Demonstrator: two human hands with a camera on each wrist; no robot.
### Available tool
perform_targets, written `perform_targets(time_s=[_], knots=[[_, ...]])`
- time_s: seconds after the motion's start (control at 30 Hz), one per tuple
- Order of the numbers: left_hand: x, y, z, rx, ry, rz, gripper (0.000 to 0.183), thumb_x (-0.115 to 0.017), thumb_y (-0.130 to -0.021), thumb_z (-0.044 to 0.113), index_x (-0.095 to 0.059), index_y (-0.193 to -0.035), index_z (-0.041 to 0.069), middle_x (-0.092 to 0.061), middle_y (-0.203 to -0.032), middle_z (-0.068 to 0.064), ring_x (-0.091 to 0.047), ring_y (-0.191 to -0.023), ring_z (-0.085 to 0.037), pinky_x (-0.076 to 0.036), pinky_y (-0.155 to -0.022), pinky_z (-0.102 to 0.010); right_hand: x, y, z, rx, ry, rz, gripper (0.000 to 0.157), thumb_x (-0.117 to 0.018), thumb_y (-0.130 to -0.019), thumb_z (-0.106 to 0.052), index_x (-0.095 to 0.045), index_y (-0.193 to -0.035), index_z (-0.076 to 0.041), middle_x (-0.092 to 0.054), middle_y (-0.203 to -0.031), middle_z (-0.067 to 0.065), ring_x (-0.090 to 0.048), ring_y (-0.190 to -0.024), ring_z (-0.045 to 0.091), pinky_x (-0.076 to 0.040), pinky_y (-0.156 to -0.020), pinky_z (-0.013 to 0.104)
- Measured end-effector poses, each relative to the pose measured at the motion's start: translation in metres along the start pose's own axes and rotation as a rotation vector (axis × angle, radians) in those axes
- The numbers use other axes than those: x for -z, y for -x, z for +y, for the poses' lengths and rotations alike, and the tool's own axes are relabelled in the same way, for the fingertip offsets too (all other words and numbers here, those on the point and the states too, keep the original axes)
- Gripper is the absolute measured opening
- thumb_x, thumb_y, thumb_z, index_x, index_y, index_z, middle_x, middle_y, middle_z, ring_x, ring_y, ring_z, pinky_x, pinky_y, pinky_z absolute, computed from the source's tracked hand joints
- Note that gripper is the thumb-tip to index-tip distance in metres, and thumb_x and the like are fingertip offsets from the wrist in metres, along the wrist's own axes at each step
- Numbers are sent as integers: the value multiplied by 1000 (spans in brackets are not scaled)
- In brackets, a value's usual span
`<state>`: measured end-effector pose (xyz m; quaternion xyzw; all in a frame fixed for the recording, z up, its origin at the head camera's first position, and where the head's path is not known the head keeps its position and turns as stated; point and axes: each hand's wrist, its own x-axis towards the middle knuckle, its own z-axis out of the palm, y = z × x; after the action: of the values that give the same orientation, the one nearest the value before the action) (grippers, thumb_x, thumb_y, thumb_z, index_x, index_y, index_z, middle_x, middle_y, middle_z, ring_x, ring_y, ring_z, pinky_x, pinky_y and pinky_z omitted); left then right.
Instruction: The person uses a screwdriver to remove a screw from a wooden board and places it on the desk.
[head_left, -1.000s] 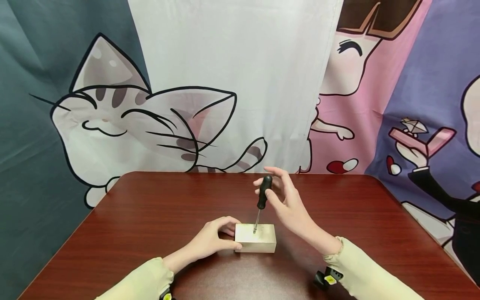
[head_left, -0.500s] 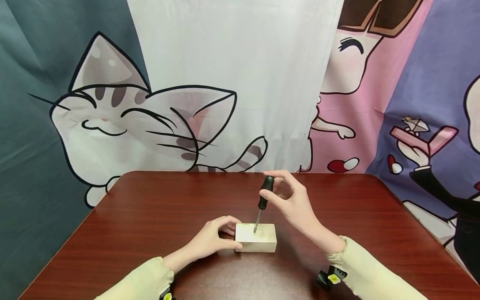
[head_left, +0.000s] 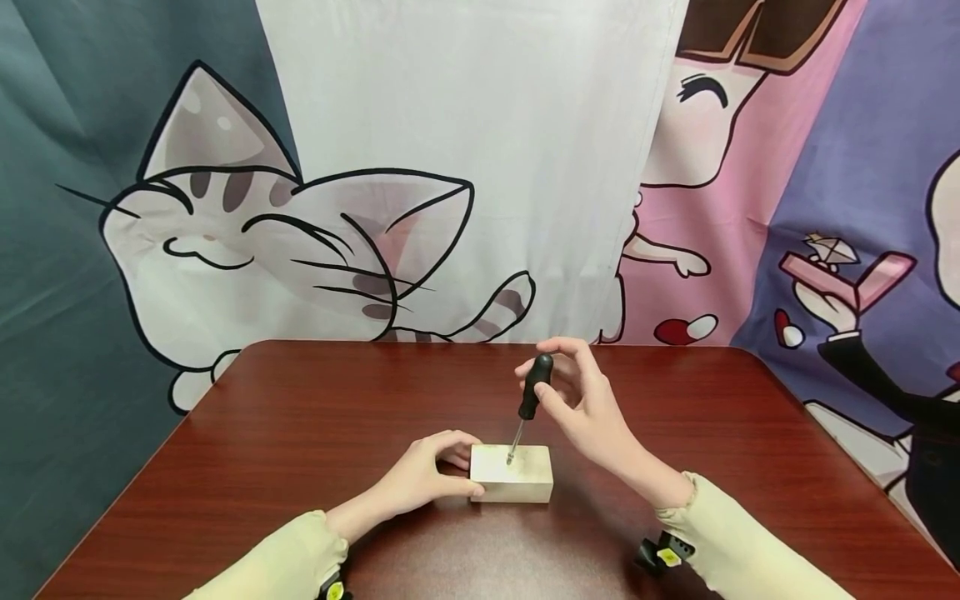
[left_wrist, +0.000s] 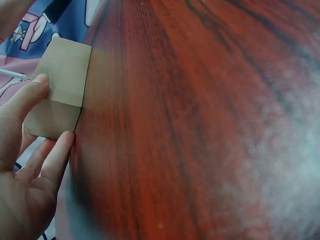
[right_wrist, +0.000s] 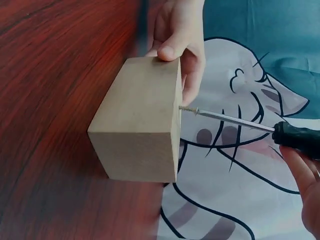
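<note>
A pale wooden block lies on the table, and my left hand grips its left end between thumb and fingers. My right hand holds a screwdriver by its black handle, the thumb against the near side and the other fingers loosely behind. The shaft leans slightly to the right above the block's top face. In the right wrist view, the driver's tip sits on the head of a screw that stands partly out of the wood. The left wrist view shows the thumb and fingers around the block's end.
A reddish-brown wooden table spreads around the block. Behind it hangs a cloth backdrop printed with a cartoon cat and figures. A black wrist camera is strapped below my right sleeve.
The right fingers close around the screwdriver handle, then loosen and shift back. The handle's top leans a little further right. My left hand and the block stay in place.
</note>
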<state>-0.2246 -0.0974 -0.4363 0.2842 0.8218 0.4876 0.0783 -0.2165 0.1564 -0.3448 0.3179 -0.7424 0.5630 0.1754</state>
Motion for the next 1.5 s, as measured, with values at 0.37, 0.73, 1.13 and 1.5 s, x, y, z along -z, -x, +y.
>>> perform_targets(time_s=[0.37,0.73,1.13,1.5], knots=[[1,-1,1,-12,-10,-4,49,-85,-77,32,-66,-120,20,-68,-110,-2,-66,-97,-10,-59,-85,-26,-8,-1,-3,18,116,135,44,-79,-81,-2,-51,-114,0,-62,-94,10,-68,-75,5,-59,-70,22],[1,-1,-1,-2,-7,-7,49,-85,-77,32,-66,-120,19,-68,-110,-2,-66,-97,-8,-59,-85,-27,-2,-2,-3,-47,-30,17,45,-69,-90,-2,-56,-131,-14,-71,-111,13,-72,-97,14,-60,-82,26],[0,1,2,-11,-4,-1,50,-86,-76,32,-66,-120,19,-69,-110,-2,-67,-96,-9,-59,-85,-27,-6,-1,-1,4,5,-9,39,-65,-93,-2,-52,-129,-11,-67,-124,7,-70,-107,16,-59,-87,28],[1,1,1,-23,-6,1,50,-85,-76,32,-66,-120,18,-68,-109,-3,-67,-96,-10,-59,-86,-28,0,-4,-3,-41,105,34,46,-77,-86,-11,-60,-128,-21,-70,-93,1,-71,-71,17,-60,-63,27]])
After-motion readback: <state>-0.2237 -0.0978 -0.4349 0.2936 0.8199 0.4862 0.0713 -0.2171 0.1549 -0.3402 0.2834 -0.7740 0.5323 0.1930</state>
